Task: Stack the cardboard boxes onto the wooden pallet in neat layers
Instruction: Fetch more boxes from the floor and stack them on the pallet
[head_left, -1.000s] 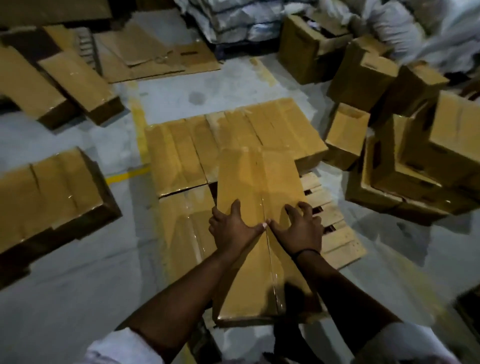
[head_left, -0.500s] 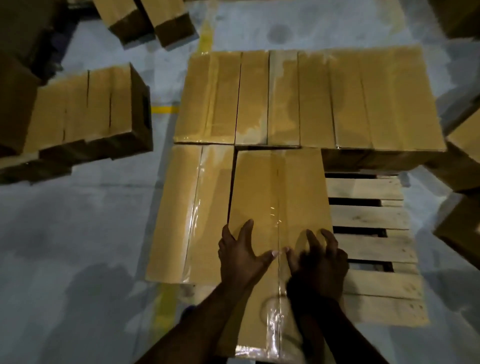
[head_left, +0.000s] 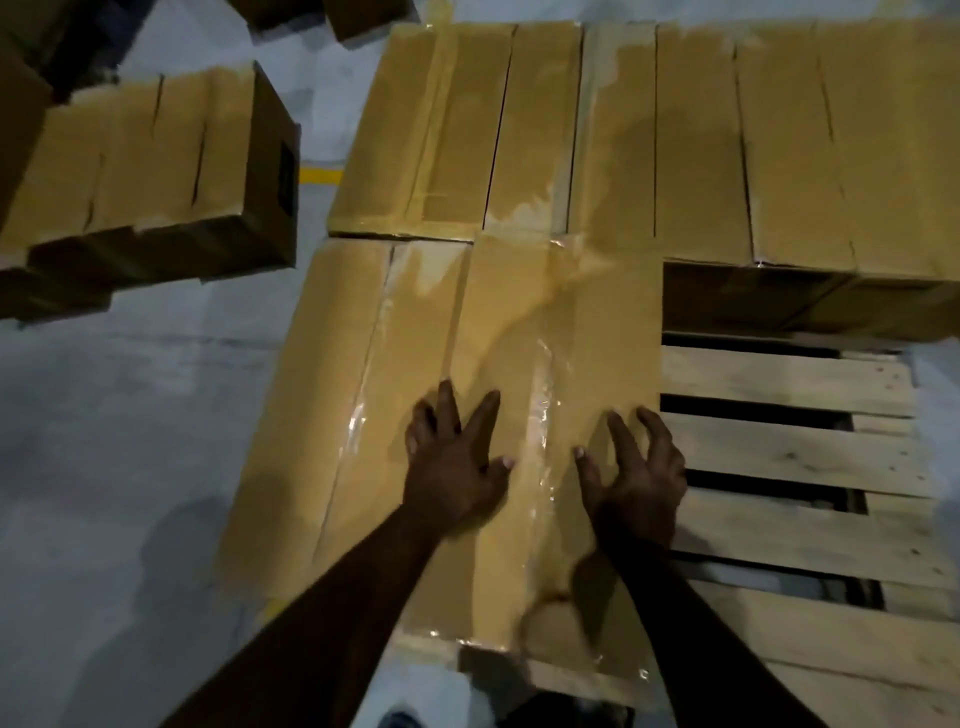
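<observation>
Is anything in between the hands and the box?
Nothing visible. The left hand and right hand rest right on top of the box, which sits on the pallet against the back row.

Light is dim and yellowish, falling from above; the cardboard boxes look flat amber, the grey floor murky. Clear tape on the nearest box throws white glare streaks. Gaps between the pallet slats are black, the forearms nearly so. A soft shadow lies on the floor off the pallet's near left corner. Detail is smeared throughout; straight edges bow toward the frame's borders.
</observation>
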